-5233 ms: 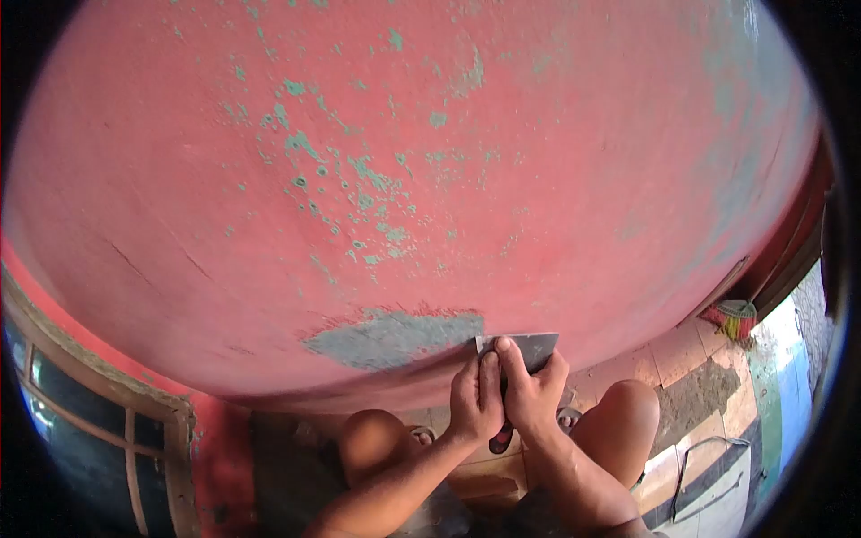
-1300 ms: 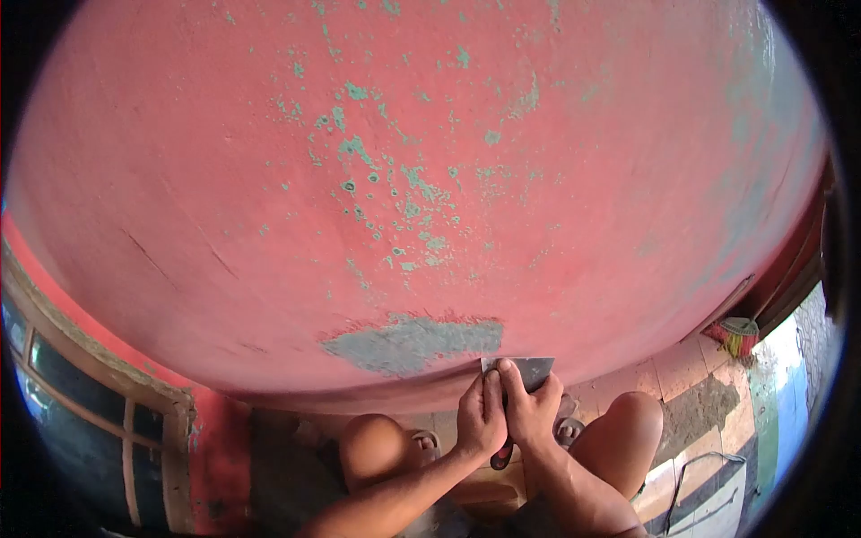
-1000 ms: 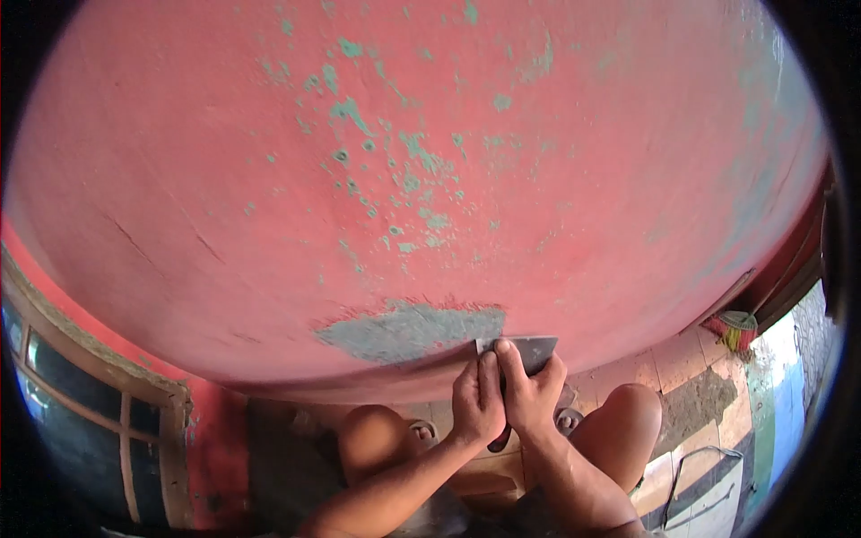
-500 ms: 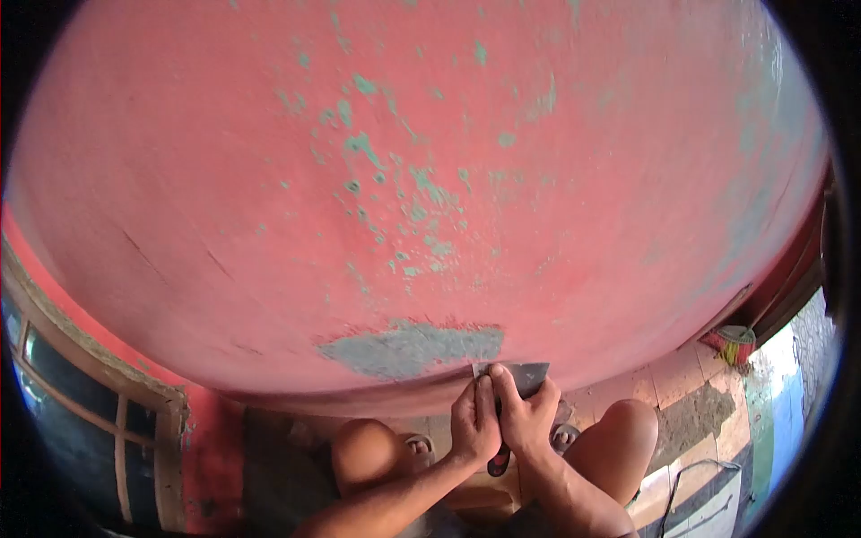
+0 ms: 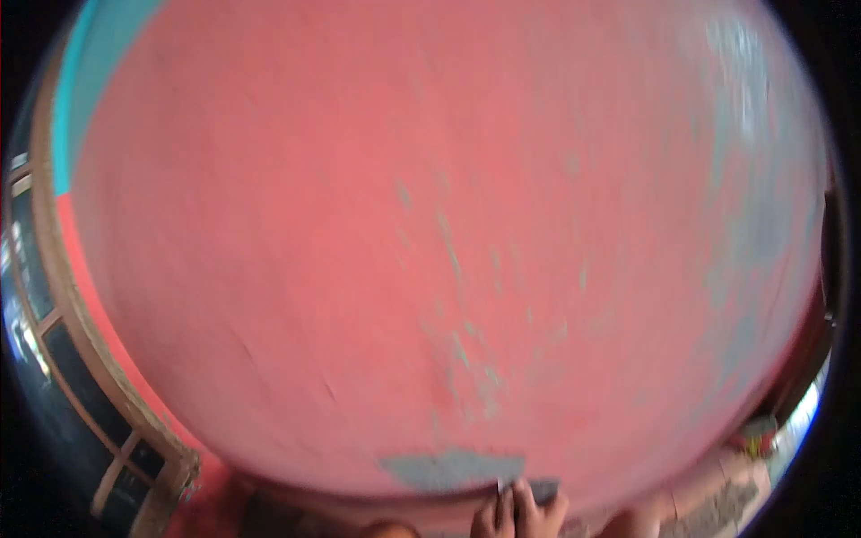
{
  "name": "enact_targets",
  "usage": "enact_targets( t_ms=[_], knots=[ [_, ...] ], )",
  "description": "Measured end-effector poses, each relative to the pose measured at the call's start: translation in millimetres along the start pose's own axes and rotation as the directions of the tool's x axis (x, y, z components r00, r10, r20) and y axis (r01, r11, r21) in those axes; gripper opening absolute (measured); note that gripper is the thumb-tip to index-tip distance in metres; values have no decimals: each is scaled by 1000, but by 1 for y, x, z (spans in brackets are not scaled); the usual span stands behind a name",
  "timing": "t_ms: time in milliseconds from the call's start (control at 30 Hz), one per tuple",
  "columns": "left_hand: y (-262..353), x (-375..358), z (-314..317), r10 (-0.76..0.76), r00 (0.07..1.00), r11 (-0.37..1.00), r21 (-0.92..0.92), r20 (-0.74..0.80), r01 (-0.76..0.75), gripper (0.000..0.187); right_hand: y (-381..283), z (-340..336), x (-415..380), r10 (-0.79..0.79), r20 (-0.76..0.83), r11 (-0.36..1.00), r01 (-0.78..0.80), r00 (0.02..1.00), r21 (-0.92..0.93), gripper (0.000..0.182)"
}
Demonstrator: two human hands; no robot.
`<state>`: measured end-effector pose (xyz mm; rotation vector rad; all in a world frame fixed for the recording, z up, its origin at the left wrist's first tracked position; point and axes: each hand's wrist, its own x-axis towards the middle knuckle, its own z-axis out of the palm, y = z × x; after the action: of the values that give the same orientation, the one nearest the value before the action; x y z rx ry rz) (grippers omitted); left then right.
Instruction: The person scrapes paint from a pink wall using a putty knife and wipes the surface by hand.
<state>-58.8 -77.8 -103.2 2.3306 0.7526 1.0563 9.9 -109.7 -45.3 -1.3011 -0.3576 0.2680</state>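
Observation:
At the bottom edge, my left hand (image 5: 492,519) and my right hand (image 5: 539,514) are side by side, closed around a scraper (image 5: 544,490) with a flat dark blade. The blade lies near the foot of the pink wall (image 5: 314,224), just right of a bare grey patch (image 5: 453,470). Green specks and streaks show through the pink paint above the patch. The scraper's handle is hidden by the hands and the frame edge. The view is blurred by motion.
A window with a wooden frame (image 5: 90,386) stands on the left, with a turquoise band (image 5: 76,108) above. At the lower right are a red and yellow bundle (image 5: 758,439) and floor tiles (image 5: 717,489). My knees show at the bottom edge.
The view has tilted upward, so the wall, the grey patch and both hands sit lower in the frame. Both hands still hold the scraper; my forearms have left the view.

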Motion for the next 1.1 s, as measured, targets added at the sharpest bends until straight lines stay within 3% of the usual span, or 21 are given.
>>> enact_targets(
  t_ms=[67,167,267,333,400,467,533,600,733,833,1000,1067,1100],
  knots=[
    [-9,10,-3,-76,994,960,-264,82,95,50,-10,-8,-4,-22,96,1000,23,995,-17,30],
    [-7,11,4,-172,980,834,-514,103,201,46,-27,-8,-4,33,126,999,-36,991,25,29],
    [0,14,6,-134,991,965,-228,-8,129,42,-36,-8,-5,24,88,1000,-22,996,-22,29],
    [1,25,5,-268,961,826,-496,73,268,37,-22,-4,-3,65,39,998,-64,997,-12,20],
    [20,36,-27,-331,892,757,-478,307,446,41,-4,-7,-3,38,45,998,-39,998,40,21],
    [16,37,-28,-270,919,813,-444,286,377,43,4,-12,-7,89,40,995,-90,995,39,21],
    [18,38,-29,-274,902,793,-453,333,408,41,1,-14,-8,175,47,982,-178,983,63,23],
    [20,34,-12,-250,941,736,-586,231,339,39,6,-20,-1,170,68,985,-172,983,26,24],
    [23,34,-12,-241,940,766,-547,242,337,35,5,-26,6,116,88,991,-109,989,-78,28],
    [16,20,5,-297,940,768,-543,168,339,35,15,-28,1,149,45,978,-140,988,-155,29],
    [15,30,1,-203,958,820,-500,202,279,31,-13,-23,11,31,44,975,-20,999,-221,30],
    [12,26,-2,-165,965,862,-446,203,242,28,-8,-26,4,109,22,965,-101,994,-242,30],
    [13,23,0,-239,939,805,-491,247,334,27,0,-26,2,134,-5,957,-131,991,-259,30]
  ],
)
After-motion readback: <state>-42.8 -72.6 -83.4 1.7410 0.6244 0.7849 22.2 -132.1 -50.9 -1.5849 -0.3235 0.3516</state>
